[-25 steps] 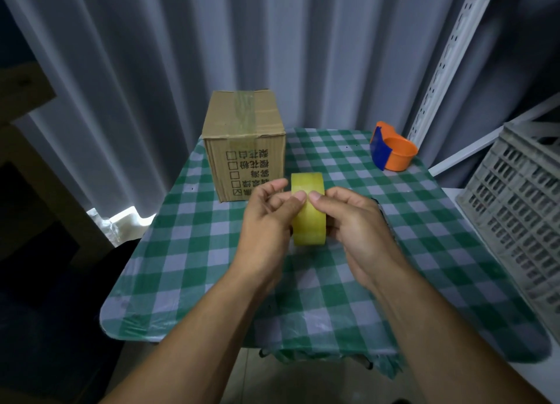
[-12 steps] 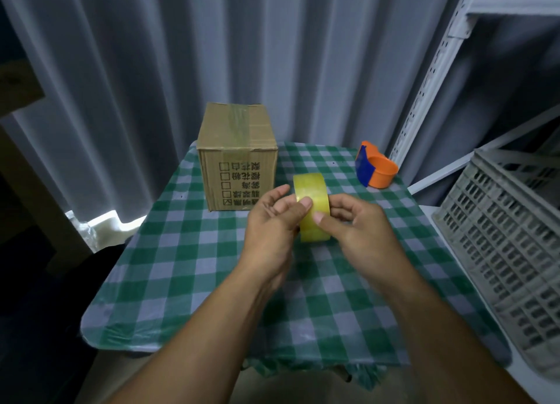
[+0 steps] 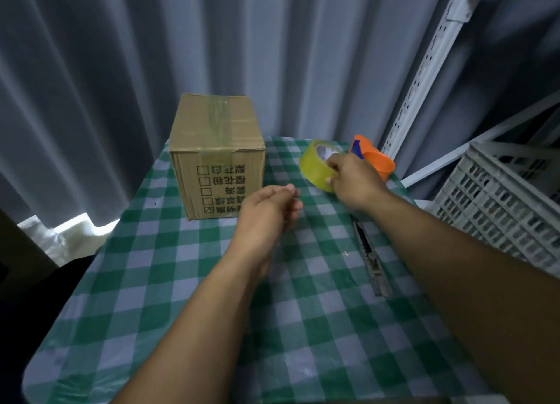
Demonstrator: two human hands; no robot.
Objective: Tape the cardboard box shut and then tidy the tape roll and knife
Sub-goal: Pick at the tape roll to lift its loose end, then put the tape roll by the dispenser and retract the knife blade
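Observation:
A cardboard box [image 3: 215, 155] stands at the back left of the table, its top flaps closed under a strip of tape. My right hand [image 3: 354, 178] grips the yellow tape roll [image 3: 316, 165] at the back right, just left of an orange and blue tape dispenser [image 3: 374, 158]. My left hand [image 3: 269, 213] hovers in front of the box with its fingers loosely curled and nothing in it. A dark utility knife [image 3: 369, 256] lies on the cloth, partly under my right forearm.
The table wears a green and white checked cloth [image 3: 188, 297]. A grey plastic crate [image 3: 503, 203] sits off the right edge, beside a white metal shelf upright [image 3: 424, 70]. Grey curtains hang close behind the table.
My right hand has carried the tape roll from the middle of the table to the back right, next to the dispenser. My left hand has let go of the roll.

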